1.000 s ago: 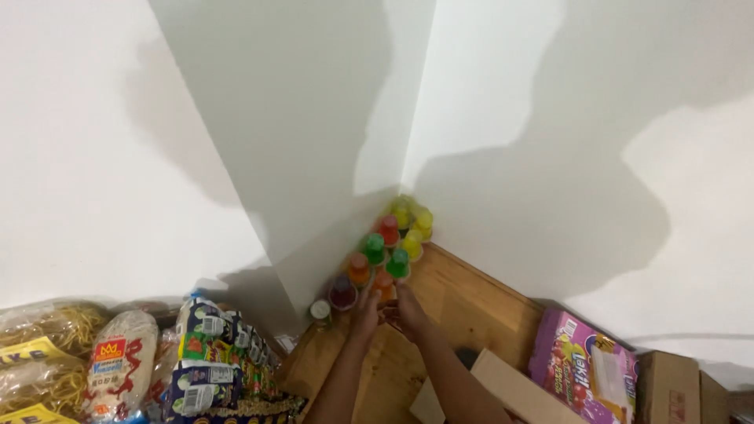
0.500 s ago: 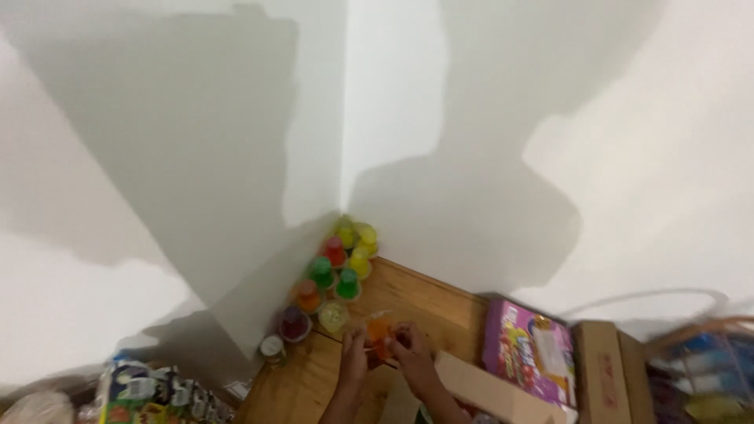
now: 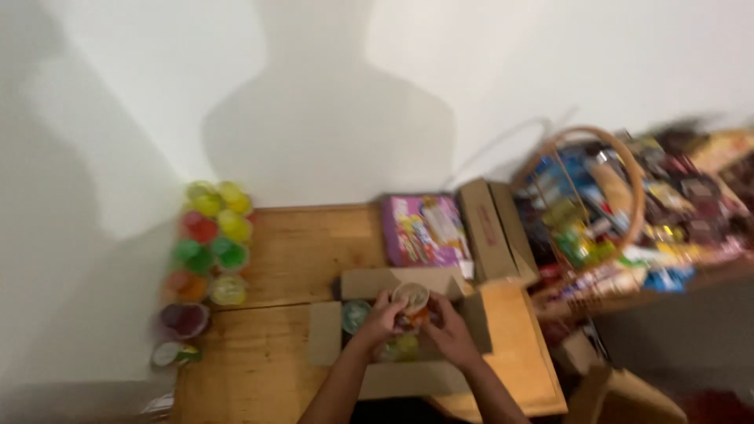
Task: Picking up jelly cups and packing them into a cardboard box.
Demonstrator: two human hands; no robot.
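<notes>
Both my hands meet over an open cardboard box [image 3: 323,334] on a wooden table [image 3: 306,243]. My left hand [image 3: 380,320] and my right hand [image 3: 444,328] together hold a small orange jelly cup [image 3: 411,301] with a pale lid, just above the box. More cups lie inside the box, a green one [image 3: 355,315] and a yellowish one [image 3: 405,345]. The picture is blurred, so the exact finger grip is unclear.
Rows of coloured jelly cups [image 3: 206,251] stand along the table's left edge by the wall. A pink-purple packet [image 3: 424,230] and a brown carton [image 3: 493,229] lie at the back. A basket of snacks [image 3: 597,204] sits to the right.
The view has swung to the right, from the wall corner to the table and basket. My hands have come away from the row of cups to the cardboard box, holding an orange cup.
</notes>
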